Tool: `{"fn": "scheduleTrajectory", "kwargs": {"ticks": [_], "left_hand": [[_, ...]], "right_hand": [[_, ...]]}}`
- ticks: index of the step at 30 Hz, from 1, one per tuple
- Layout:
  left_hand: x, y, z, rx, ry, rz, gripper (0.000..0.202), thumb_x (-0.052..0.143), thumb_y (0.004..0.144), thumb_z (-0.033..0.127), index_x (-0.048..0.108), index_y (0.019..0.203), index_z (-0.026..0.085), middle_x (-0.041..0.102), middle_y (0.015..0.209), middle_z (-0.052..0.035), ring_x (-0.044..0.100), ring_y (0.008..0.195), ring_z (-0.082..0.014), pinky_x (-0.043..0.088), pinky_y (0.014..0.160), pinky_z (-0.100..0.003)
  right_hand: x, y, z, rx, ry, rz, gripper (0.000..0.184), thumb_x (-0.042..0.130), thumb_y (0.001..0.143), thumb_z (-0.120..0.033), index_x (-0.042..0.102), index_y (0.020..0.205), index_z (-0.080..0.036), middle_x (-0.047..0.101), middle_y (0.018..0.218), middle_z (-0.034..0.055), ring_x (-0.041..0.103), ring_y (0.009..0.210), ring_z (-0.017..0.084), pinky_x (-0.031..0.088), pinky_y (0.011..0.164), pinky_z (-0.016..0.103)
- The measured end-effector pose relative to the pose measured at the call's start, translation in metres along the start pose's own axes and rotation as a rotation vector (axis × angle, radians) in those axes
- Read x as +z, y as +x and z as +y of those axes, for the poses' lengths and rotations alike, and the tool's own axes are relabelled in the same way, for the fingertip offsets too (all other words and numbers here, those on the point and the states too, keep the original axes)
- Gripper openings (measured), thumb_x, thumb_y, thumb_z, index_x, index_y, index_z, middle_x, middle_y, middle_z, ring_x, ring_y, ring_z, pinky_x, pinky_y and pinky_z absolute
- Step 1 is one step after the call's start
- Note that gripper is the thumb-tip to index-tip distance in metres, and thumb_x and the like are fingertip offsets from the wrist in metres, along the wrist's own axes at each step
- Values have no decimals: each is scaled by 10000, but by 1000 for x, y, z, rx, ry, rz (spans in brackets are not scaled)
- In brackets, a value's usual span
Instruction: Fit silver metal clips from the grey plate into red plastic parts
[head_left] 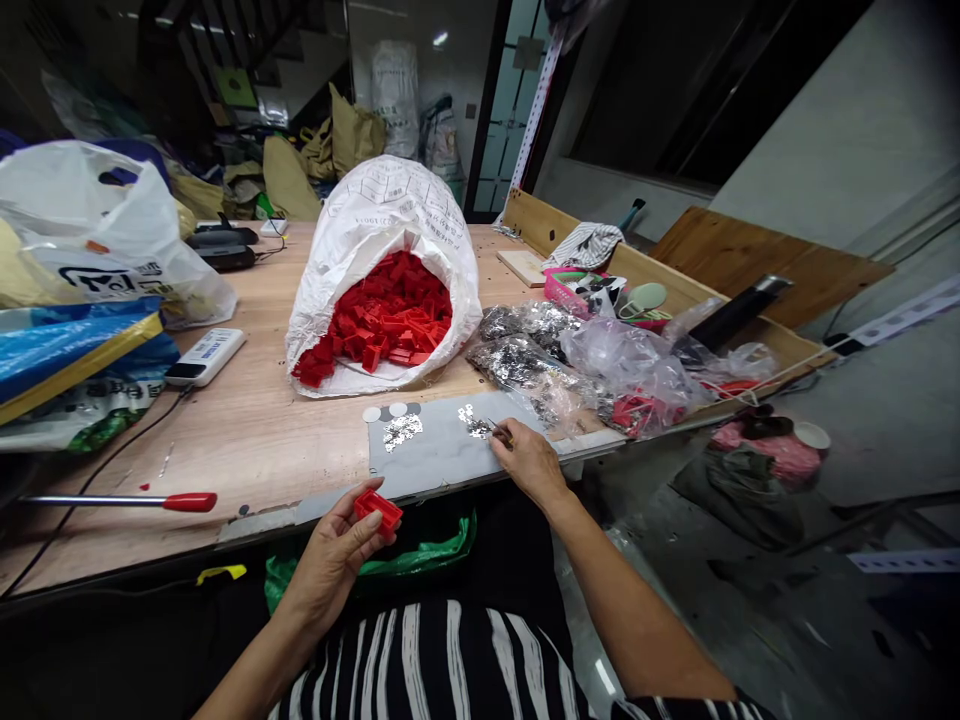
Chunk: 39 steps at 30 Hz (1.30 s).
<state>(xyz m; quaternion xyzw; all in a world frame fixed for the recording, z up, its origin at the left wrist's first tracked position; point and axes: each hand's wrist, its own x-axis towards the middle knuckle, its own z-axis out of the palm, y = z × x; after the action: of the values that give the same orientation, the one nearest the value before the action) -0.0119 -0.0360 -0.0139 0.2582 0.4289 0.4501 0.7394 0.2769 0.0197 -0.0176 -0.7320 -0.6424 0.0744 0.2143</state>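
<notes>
My left hand [341,550] is closed around a small red plastic case [379,512], its open hollow side facing up, just off the table's front edge. Over the grey mat [442,465], my right hand [529,460] pinches what look like thin tweezers [498,430]. Their tips are at a small pile of shiny metal pieces [472,422]. Another pile of silvery pieces [403,432] lies to the left on the same mat, with a few round discs [386,412] behind it.
A white sack [397,200] lies on its side, its mouth showing many red plastic parts [394,310]. Clear bags of metal pieces [525,355] sit right of it. On the left are a white power bank [206,357], a red-handled screwdriver [187,502] and a plastic bag [97,230].
</notes>
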Motion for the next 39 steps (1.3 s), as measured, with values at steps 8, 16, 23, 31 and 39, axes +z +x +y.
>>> {"fn": "scheduleTrajectory", "kwargs": {"ticks": [8,16,23,31,39], "left_hand": [[6,0,1,47,93,-2,581,750,700,309,542,1231,202,660,963,-53,649,897,-198,523,855,-342],[4,5,-4,411,364,75,506,755,679,268,583,1153,234,652,932,-12,618,806,-150,498,772,-252],[5,4,0,696,628,150,396,749,678,241,661,1064,245,641,1032,-63,612,933,-227,482,844,-331],[6,3,4,773,689,131,346,752,673,230,687,1012,258,676,986,-75,604,962,-258,456,899,-380],[8,2,6,783,700,111,310,730,697,228,698,1004,260,681,992,-79,599,986,-262,445,925,-389]], "right_hand": [[0,-8,-9,-25,227,-72,102,515,807,-295,555,868,-223,657,804,9,607,727,175,399,644,255],[-1,-19,-36,-153,451,-98,119,519,817,-284,553,905,-210,628,819,9,551,689,143,412,659,246],[-2,-40,-76,-212,713,-326,178,575,841,-364,618,876,-194,638,780,6,551,691,132,431,646,231],[1,-48,-104,-330,673,-302,138,563,858,-304,644,858,-192,657,765,21,545,642,129,437,623,244],[4,-53,-108,-387,644,-279,95,541,873,-244,629,867,-208,654,798,34,581,696,153,451,667,263]]}}
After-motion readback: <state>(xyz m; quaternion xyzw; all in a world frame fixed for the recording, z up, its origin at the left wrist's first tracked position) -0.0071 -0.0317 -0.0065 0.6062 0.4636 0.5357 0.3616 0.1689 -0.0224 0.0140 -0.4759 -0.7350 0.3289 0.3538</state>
